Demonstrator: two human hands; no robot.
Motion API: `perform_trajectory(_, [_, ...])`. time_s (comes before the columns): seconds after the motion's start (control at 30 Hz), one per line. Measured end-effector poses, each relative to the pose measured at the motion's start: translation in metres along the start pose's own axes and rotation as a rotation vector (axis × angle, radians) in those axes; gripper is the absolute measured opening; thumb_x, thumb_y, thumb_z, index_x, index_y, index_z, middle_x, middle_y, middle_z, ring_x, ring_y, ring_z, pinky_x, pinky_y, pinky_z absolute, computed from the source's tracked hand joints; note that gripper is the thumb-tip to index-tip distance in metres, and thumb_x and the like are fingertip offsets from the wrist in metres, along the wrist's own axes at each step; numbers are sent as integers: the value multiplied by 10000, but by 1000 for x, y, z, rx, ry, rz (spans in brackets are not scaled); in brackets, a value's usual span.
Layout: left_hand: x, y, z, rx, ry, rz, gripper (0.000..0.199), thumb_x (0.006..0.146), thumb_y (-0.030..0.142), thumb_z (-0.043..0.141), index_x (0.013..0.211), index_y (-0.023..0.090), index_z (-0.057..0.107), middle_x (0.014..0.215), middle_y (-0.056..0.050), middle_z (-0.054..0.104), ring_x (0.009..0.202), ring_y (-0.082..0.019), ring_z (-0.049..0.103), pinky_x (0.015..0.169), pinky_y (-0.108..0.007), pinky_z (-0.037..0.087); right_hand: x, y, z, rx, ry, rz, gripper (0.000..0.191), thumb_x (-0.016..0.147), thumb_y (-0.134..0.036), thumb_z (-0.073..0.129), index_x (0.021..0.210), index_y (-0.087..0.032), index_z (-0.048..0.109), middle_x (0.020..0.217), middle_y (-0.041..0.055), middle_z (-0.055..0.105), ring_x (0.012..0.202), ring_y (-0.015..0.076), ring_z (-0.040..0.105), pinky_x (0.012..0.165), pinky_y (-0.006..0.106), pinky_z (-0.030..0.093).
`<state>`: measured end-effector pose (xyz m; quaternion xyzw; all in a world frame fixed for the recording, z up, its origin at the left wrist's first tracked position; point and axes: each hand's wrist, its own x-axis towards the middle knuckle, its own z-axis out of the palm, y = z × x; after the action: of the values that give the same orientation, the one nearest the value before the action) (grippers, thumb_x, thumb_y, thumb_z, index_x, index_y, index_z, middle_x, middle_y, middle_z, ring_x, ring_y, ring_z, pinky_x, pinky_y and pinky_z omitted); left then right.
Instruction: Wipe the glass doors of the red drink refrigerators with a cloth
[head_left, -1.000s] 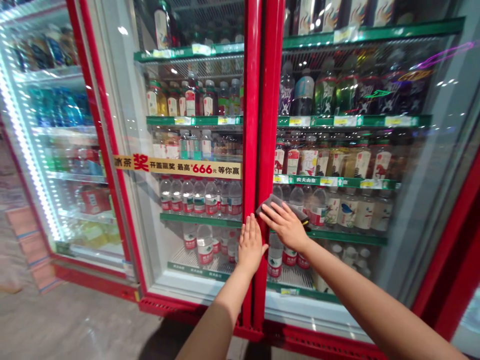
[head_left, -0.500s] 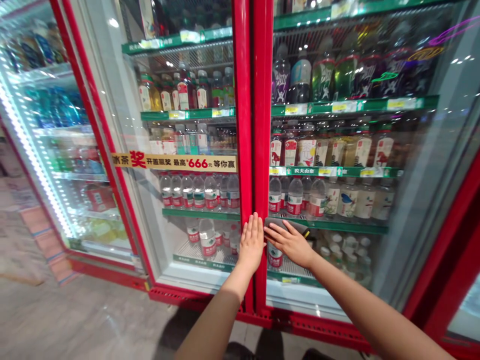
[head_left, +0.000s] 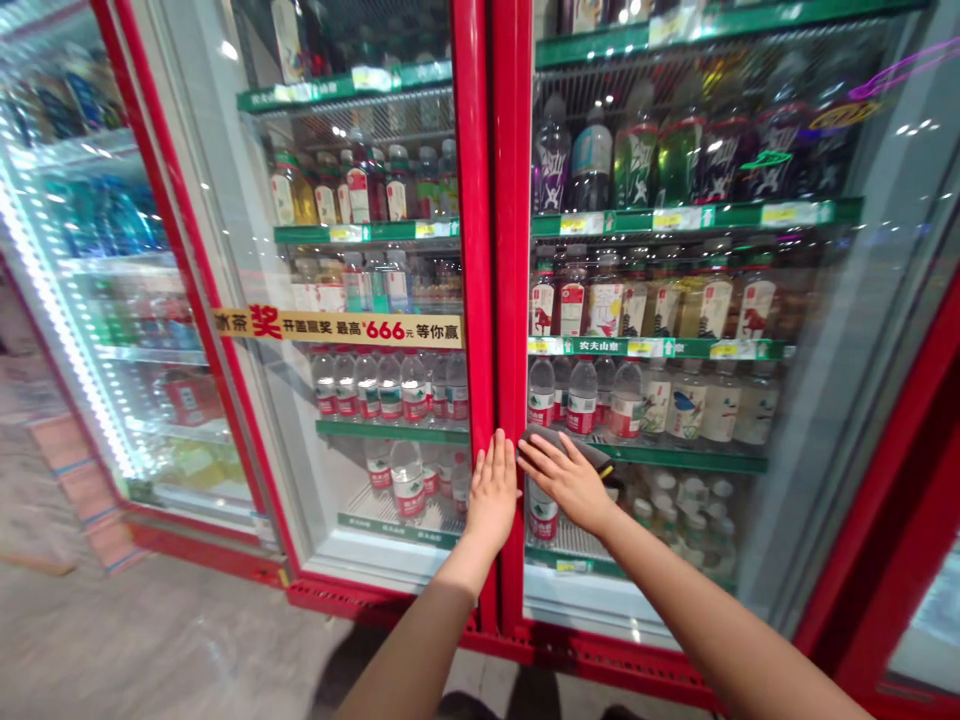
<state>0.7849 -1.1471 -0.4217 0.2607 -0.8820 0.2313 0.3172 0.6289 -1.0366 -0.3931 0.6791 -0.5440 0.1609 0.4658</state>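
My left hand (head_left: pixel 493 495) lies flat on the red door frame (head_left: pixel 480 250) of the left glass door, its fingers stretched upward. Just right of it, my right hand (head_left: pixel 570 485) holds a dark grey cloth (head_left: pixel 600 460) spread against the right glass door, close to that door's red edge. The fingers are extended over the cloth and hide much of it; a small yellow mark shows at its right corner. Behind the glass, water bottles (head_left: pixel 543 510) stand near my right hand, and another water bottle (head_left: pixel 407 480) is left of my left hand.
Shelves of bottled drinks (head_left: pixel 637 160) fill the cooler behind both doors. A yellow printed strip (head_left: pixel 337 327) crosses the left door. Farther left stands another lit cooler (head_left: pixel 142 350), with stacked boxes (head_left: pixel 71 470) beside it on the grey floor (head_left: pixel 202 650).
The view has turned slightly, so the coolers and both hands appear a little farther left. Against the doors, the hands and the cloth stay in nearly the same place.
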Motion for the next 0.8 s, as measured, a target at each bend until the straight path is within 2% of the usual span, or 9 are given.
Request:
perform_trajectory(0.07, [0,0,-4,6,9,-7,1138,810,241,774,1612,94,-20,1652,-205,54,1544,-277,102,1247,-454,291,19,12,-4,-1,9,-38,426,980,-232,539,1405,-251,570,1539,38,513,1453,222,411,1226,497,276])
perform_trajectory(0.17, [-1,2,-11,19,44,-9,1093,843,206,716,1603,74,-59,1660,-196,55,1548,-269,83,1250,-437,295,26,30,-16,-49,79,73,450,977,-194,543,1421,-264,554,1541,38,511,1450,233,406,1216,506,252])
perform_trajectory(0.3, [-2,7,-16,29,103,-23,970,891,104,561,1591,78,-109,1666,-182,47,1549,-272,93,1244,-437,318,-14,26,-19,-122,169,241,491,933,-144,594,1390,-323,591,1363,39,670,1286,225,549,1152,449,289])
perform_trajectory(0.4, [1,12,-17,31,139,-30,941,895,75,511,1585,85,-129,1668,-173,45,1550,-280,91,1243,-456,322,-33,23,-15,-109,119,113,419,929,-182,625,1318,-337,645,1273,15,717,1167,207,603,1065,407,350])
perform_trajectory(0.5, [9,17,-19,31,163,-1,928,901,78,498,1594,135,-117,1674,-136,52,1555,-263,95,1257,-474,285,-28,42,-23,-87,84,8,388,946,-217,621,1307,-356,647,1309,-13,699,1175,195,593,1032,385,359])
perform_trajectory(0.6, [19,23,-22,18,161,44,935,902,93,508,1601,195,-104,1681,-93,48,1559,-239,96,1274,-467,240,-32,64,-36,-108,156,162,520,946,-170,592,1417,-389,560,1352,-4,676,1222,209,570,1049,393,329])
perform_trajectory(0.7, [28,29,-25,3,141,86,961,893,103,534,1603,216,-104,1685,-78,23,1563,-237,76,1280,-467,212,-58,62,-40,-154,231,413,601,946,-136,546,1492,-381,485,1348,33,679,1208,241,567,1040,424,317])
perform_trajectory(0.73, [31,31,-27,2,135,95,970,889,105,543,1604,215,-103,1685,-79,12,1564,-241,64,1280,-472,206,-66,57,-39,-158,236,431,593,948,-138,539,1491,-370,490,1332,39,688,1192,247,570,1029,430,321])
perform_trajectory(0.8, [37,37,-30,2,120,110,981,882,117,559,1607,202,-96,1685,-87,-10,1564,-252,34,1279,-484,198,-72,49,-34,-155,218,352,536,953,-158,548,1449,-360,543,1300,24,708,1158,243,577,1010,428,329])
